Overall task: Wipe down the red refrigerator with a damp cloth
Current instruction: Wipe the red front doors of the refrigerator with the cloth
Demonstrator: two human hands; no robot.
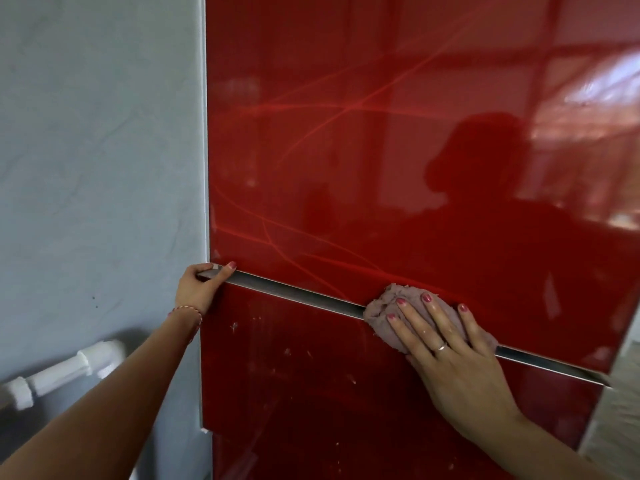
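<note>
A crumpled pink cloth [412, 315] is pressed flat-fingered by the right hand [450, 344] against the glossy red refrigerator [346, 168]; its left door edge is gripped by the left hand [199, 287].

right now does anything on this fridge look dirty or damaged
Yes. The lower door carries pale specks and smears, mostly unwiped, below the grey gap. The right hand presses the pink cloth at that gap; the left hand grips the door corner. No damage shows.
</note>
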